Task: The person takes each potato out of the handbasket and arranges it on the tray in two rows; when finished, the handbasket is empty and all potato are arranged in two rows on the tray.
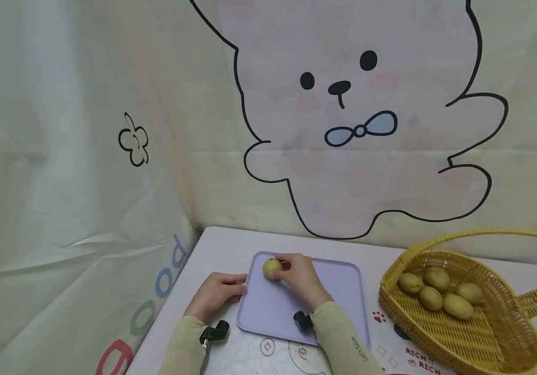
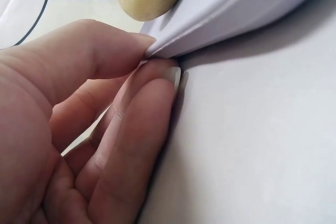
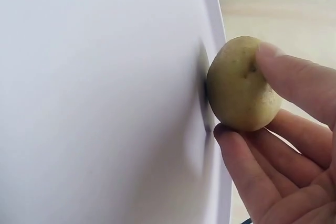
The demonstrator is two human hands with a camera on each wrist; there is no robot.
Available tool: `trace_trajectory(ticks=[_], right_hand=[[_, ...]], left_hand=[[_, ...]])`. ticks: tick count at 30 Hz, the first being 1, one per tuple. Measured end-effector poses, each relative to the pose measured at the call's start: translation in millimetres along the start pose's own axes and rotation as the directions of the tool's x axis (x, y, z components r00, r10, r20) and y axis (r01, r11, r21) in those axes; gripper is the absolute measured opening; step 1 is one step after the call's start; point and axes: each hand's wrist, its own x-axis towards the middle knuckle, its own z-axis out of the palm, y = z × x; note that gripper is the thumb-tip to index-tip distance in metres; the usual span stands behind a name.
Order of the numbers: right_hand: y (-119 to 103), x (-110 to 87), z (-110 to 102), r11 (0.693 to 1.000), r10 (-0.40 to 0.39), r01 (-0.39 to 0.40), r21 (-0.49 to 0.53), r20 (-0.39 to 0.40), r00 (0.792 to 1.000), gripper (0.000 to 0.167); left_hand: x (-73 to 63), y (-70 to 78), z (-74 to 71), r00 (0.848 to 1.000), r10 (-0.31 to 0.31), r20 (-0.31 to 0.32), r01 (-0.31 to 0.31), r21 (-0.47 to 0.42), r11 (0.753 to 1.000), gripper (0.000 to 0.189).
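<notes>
A lavender tray [image 1: 291, 312] lies on the table. My left hand [image 1: 217, 295] pinches its left rim between thumb and fingers, as the left wrist view shows up close. Over the tray's far left corner, my right hand [image 1: 302, 278] grips a small yellowish-green potato [image 1: 272, 268] with thumb and fingertips. In the right wrist view the potato [image 3: 244, 85] shows a dark dimple by the thumb, and its underside is right at the tray's surface.
A yellow wicker basket [image 1: 493, 341] with a tall handle stands at the right, holding several potatoes [image 1: 458, 306]. Behind the table hangs a cloth wall [image 1: 230, 198] with a cartoon bear. A printed mat [image 1: 268, 359] lies at the near edge.
</notes>
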Motion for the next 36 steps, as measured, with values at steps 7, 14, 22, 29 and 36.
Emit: trace_trajectory(ticks=[7, 14, 22, 29, 36], right_hand=[[-5, -13.0, -9, 1.0, 0.015, -0.015, -0.025, -0.009, 1.0, 0.054], [-33, -55.6, -42, 0.992, -0.07, 0.082, -0.099, 0.12, 0.99, 0.048], [-42, -118.6, -129, 0.922, -0.233, 0.302, -0.243, 0.277, 0.932, 0.038], [-14, -137.3, -218, 0.902, -0.125, 0.203, -0.381, 0.218, 0.968, 0.033], [25, -120.6, -274, 0.921, 0.069, -0.036, -0.388, 0.071, 0.995, 0.044]], left_hand=[[4.6, -2.4, -4.8, 1.0, 0.007, 0.018, -0.007, -0.004, 1.0, 0.041], [-4.5, -8.7, -30.6, 0.999, -0.031, -0.028, 0.032, 0.037, 0.999, 0.042], [-6.8, -11.6, -57.7, 0.996, -0.057, -0.073, 0.063, 0.085, 0.994, 0.047], [-6.0, -12.2, -59.4, 0.996, -0.045, -0.076, 0.052, 0.092, 0.994, 0.048], [-9.3, -10.8, -55.2, 0.997, -0.044, -0.07, 0.051, 0.098, 0.994, 0.047]])
